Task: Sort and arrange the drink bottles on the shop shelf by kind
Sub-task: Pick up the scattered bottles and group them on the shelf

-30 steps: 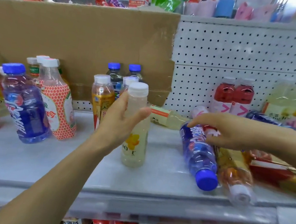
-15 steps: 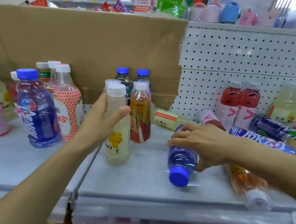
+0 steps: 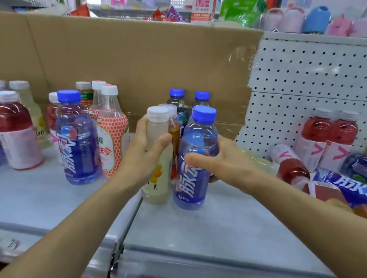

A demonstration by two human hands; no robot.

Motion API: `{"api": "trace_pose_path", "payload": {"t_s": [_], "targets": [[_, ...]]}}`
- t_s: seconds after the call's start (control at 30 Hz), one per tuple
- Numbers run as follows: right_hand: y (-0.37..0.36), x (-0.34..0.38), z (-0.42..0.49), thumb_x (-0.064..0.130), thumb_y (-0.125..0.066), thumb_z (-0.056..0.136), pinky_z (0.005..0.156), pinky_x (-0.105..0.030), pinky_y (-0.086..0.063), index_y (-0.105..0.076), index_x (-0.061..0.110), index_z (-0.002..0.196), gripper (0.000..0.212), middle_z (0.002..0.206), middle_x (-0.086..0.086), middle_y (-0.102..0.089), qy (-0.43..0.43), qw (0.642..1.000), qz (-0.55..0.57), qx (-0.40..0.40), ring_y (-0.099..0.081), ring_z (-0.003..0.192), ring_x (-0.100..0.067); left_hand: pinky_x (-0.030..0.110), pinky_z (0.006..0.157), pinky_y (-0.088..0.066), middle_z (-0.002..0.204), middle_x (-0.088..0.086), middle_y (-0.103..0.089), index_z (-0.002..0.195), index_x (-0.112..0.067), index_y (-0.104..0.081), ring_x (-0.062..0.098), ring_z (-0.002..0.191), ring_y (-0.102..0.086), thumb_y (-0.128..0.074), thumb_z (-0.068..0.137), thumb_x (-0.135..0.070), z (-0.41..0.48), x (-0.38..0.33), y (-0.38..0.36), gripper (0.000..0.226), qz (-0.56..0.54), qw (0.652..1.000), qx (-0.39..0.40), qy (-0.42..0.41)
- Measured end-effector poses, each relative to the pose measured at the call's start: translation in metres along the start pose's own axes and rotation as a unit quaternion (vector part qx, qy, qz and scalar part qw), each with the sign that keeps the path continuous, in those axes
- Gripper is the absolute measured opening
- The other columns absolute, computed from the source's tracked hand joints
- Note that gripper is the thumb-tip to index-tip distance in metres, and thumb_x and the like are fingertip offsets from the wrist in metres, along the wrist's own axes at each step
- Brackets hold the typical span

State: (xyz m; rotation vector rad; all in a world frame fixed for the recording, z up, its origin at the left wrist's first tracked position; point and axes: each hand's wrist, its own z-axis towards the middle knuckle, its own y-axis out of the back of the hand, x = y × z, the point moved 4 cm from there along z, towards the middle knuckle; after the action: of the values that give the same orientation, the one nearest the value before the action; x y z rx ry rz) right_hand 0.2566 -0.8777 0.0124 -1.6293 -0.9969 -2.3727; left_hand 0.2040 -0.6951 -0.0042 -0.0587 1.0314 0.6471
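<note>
My left hand [image 3: 147,150] grips a pale cloudy bottle with a white cap [image 3: 157,182], upright on the grey shelf [image 3: 223,232]. Right beside it my right hand [image 3: 218,164] holds a blue bottle with a blue cap [image 3: 194,163], standing upright and touching the pale one. An amber bottle [image 3: 175,133] stands just behind them, with two blue-capped bottles [image 3: 188,100] further back. Another upright blue bottle [image 3: 77,141] stands to the left, next to an orange-patterned bottle [image 3: 110,136].
Red bottles [image 3: 328,139] stand at the right against the pegboard, with a red one [image 3: 291,164] and blue ones [image 3: 357,189] lying flat in a heap. More red and blue bottles [image 3: 13,132] stand far left. Cardboard [image 3: 129,61] backs the shelf. A seam [image 3: 129,220] splits the shelf boards.
My right hand has lifted the blue bottle from lying flat to upright and set it beside the pale bottle. The view has shifted right and closer.
</note>
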Motion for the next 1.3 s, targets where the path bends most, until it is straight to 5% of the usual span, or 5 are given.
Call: {"api": "trace_pose_path", "payload": {"t_s": [0.23, 0.4, 0.73, 1.07, 1.3], "targets": [[-0.007, -0.005, 0.010, 0.044, -0.075, 0.083, 0.084, -0.047, -0.060, -0.046, 0.023, 0.130, 0.059, 0.122, 0.002, -0.064, -0.058, 0.998, -0.008, 0.029, -0.065, 0.109, -0.024, 0.021, 0.084, -0.048, 0.126, -0.027, -0.049, 0.149, -0.036, -0.030, -0.017, 0.113, -0.050, -0.055, 0.101, -0.035, -0.010, -0.008, -0.005, 0.054, -0.004, 0.998, -0.056, -0.008], [0.043, -0.012, -0.006, 0.043, -0.069, 0.088, 0.078, -0.023, -0.056, -0.052, 0.028, 0.126, 0.044, 0.111, 0.015, -0.062, 0.011, 0.988, -0.144, 0.061, -0.064, 0.096, 0.000, 0.025, 0.109, -0.037, 0.132, -0.022, -0.038, 0.140, -0.011, -0.039, 0.003, 0.127, -0.041, -0.057, 0.092, -0.019, -0.045, -0.058, -0.017, 0.052, 0.079, 0.953, -0.192, -0.219], [0.228, -0.094, -0.001, 0.026, -0.064, 0.093, 0.090, -0.019, -0.035, -0.057, 0.025, 0.133, 0.040, 0.133, 0.004, -0.057, 0.042, 0.875, -0.475, 0.090, -0.051, 0.118, -0.012, 0.038, 0.104, -0.042, 0.143, 0.000, -0.038, 0.144, -0.018, -0.039, 0.018, 0.122, -0.049, -0.068, 0.090, -0.018, 0.001, -0.075, -0.216, 0.062, 0.235, 0.938, 0.152, -0.206], [0.225, -0.128, 0.036, 0.017, -0.067, 0.088, 0.093, -0.040, -0.051, -0.043, 0.034, 0.141, 0.061, 0.135, 0.008, -0.052, 0.207, 0.677, -0.661, 0.249, -0.048, 0.120, -0.017, 0.052, 0.111, -0.032, 0.145, -0.003, -0.047, 0.146, -0.031, -0.040, 0.023, 0.134, -0.038, -0.061, 0.090, -0.056, 0.060, 0.000, -0.288, 0.065, 0.599, 0.720, 0.330, -0.120], [0.218, -0.130, 0.053, 0.025, -0.080, 0.077, 0.087, -0.038, -0.050, -0.035, 0.038, 0.146, 0.083, 0.139, 0.006, -0.052, 0.216, 0.637, -0.679, 0.295, -0.048, 0.120, -0.019, 0.036, 0.084, -0.049, 0.104, -0.002, -0.063, 0.120, -0.027, -0.054, 0.023, 0.099, -0.060, -0.067, 0.090, -0.039, 0.092, -0.044, -0.242, 0.034, 0.266, 0.962, 0.064, -0.009]]}}
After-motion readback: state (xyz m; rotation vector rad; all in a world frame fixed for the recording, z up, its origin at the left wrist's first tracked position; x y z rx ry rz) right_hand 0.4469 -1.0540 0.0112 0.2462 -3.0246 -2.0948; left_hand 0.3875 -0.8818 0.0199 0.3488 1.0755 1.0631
